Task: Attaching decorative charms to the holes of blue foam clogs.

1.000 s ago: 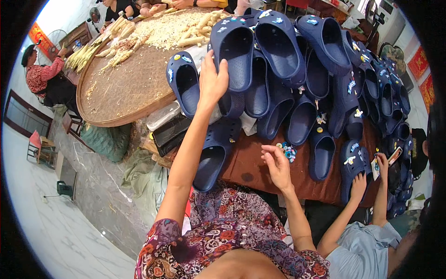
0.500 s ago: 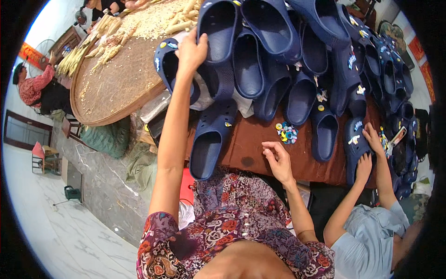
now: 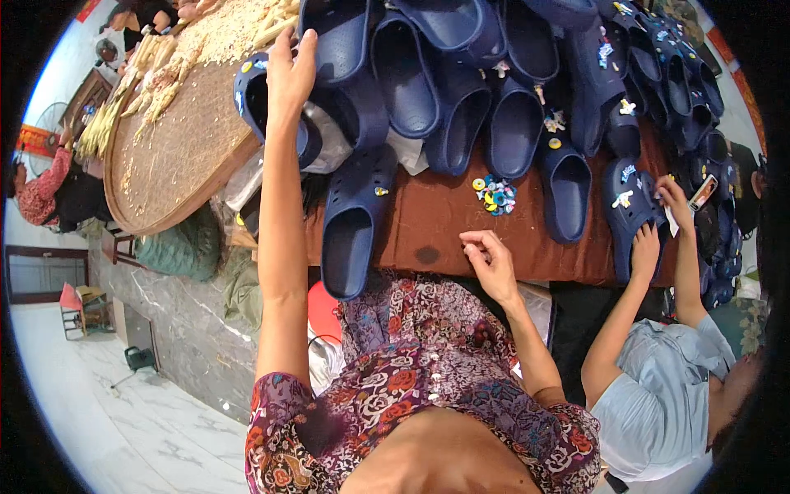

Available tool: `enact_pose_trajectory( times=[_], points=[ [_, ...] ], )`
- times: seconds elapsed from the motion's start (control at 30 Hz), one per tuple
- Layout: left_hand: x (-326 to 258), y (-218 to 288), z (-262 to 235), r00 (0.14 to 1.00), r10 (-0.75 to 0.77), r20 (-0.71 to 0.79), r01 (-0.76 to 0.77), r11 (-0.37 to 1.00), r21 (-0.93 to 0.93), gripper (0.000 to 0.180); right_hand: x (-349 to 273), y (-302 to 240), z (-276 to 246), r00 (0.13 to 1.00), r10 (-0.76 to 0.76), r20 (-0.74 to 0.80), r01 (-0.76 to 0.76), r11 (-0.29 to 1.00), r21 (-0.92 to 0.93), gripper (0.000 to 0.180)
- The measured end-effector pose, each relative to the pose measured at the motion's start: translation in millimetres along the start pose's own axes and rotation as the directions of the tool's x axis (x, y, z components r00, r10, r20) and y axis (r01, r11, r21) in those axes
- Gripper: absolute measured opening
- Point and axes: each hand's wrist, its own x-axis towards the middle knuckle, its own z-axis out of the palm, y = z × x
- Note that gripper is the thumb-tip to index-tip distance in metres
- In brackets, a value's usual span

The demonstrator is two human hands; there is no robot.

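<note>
My left hand reaches to the far left of the pile, its thumb over the side rim of a dark blue clog and its fingers along the outside. Beside its wrist lies a blue clog with charms, partly hidden by my arm. My right hand hovers by the table's near edge, fingers loosely curled, nothing visible in them. Just beyond it is a heap of small colourful shoe charms. One clog lies between my arms with its heel toward me, bearing a single charm.
Many blue clogs cover the brown-clothed table. A round woven tray with pale kernels stands at left. On my right, a co-worker's hands work at a charm-decorated clog. Another person sits far left.
My view has shifted, so the table appears higher and further left. My left hand keeps its place at the clog. The co-worker's far hand has lifted off the clog with something small and white.
</note>
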Motion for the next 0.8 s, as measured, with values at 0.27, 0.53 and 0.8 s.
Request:
enact_pose_trajectory(
  times=[0.27,0.53,0.8],
  points=[
    [-161.9,66.9,-54.0,0.995,0.086,-0.043,-0.085,0.996,0.026,0.023,17.9,-20.3,19.8,0.998,-0.056,0.005,0.056,0.998,-0.034,0.021],
    [-297.1,35.8,-57.5,0.864,-0.411,0.292,0.461,0.878,-0.128,0.024,74.3,-40.1,88.1,0.972,-0.227,0.060,0.230,0.971,-0.066,0.035],
    [-268.3,31.9,-24.9,0.683,-0.588,0.434,0.721,0.446,-0.531,0.015,84.2,-34.5,106.4,0.921,-0.388,0.035,0.388,0.904,-0.181,0.041]
  ],
)
